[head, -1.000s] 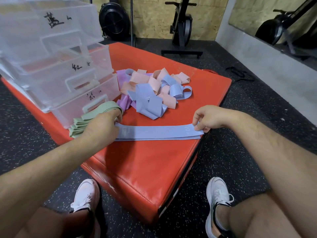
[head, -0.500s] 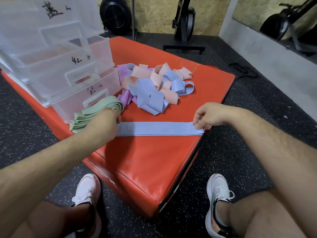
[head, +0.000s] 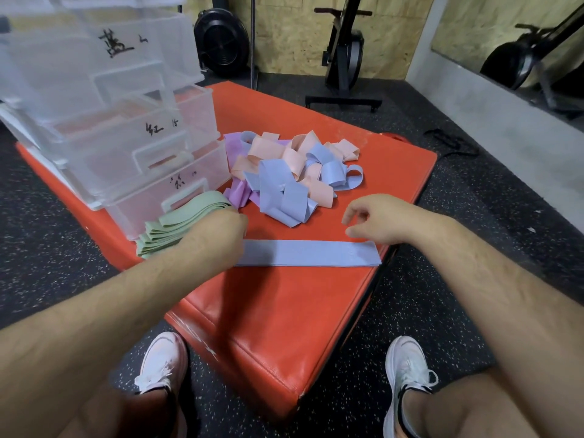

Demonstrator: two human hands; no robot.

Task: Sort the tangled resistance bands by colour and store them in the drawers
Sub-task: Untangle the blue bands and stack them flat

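That blue band is light and floppy, so pinch an end; your right hand hangs loose and empty, can't tell if your left hand is gripping.

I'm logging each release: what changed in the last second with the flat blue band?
The right hand let go of the blue band's right end and lifted just above it, fingers loose. The band lies flat as before. The left hand stays at its left end; the green stack, tangled pile and drawers are unmoved.
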